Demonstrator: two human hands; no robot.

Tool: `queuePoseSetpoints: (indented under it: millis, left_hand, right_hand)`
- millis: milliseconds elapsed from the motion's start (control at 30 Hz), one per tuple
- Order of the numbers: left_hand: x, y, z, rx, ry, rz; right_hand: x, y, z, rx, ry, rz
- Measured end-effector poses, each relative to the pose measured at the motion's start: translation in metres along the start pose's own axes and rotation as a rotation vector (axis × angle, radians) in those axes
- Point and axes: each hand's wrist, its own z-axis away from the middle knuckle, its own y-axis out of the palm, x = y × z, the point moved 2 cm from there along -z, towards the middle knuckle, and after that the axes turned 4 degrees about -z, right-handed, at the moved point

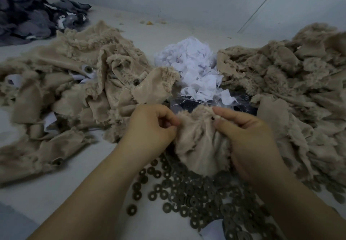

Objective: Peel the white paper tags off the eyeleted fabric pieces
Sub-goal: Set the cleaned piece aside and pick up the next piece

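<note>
Both hands work one tan fabric piece (pixel 198 146), held low over a spill of dark washers (pixel 189 189). The left hand (pixel 151 129) is curled, fingertips pinching the piece's left edge. The right hand (pixel 245 136) bunches the other side, thumb and forefinger closed near a small dark eyelet (pixel 212 118). No white tag shows on this piece; it may be folded inside, I can't tell.

To do this well, I'd say spread the fabric flat between the hands first, find the tag by the eyelet, then pin the cloth with one thumb and pull the paper slowly along the surface so it comes away whole.

Peeled paper (pixel 194 71) is heaped beyond. The left pile (pixel 74 82) shows tags; the right pile (pixel 292 82) looks done.
</note>
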Motion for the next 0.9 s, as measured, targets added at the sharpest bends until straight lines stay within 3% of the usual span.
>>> queuePoseSetpoints:
  millis: [133,267,567,900]
  left_hand:
    - [0.0,-0.014,0.007,0.312,0.072,-0.411]
    - [0.011,-0.012,0.016,0.402,0.064,-0.54]
    - [0.0,-0.001,0.013,0.169,0.209,-0.519]
    - [-0.028,0.014,-0.038,0.115,0.328,-0.566]
  right_hand:
    - [0.011,-0.005,-0.001,-0.055,-0.056,-0.066]
    - [0.008,-0.003,0.001,-0.059,-0.076,-0.014]
    - [0.017,-0.009,-0.002,-0.123,-0.114,-0.017]
    - [0.005,-0.002,0.0,-0.051,-0.023,0.064]
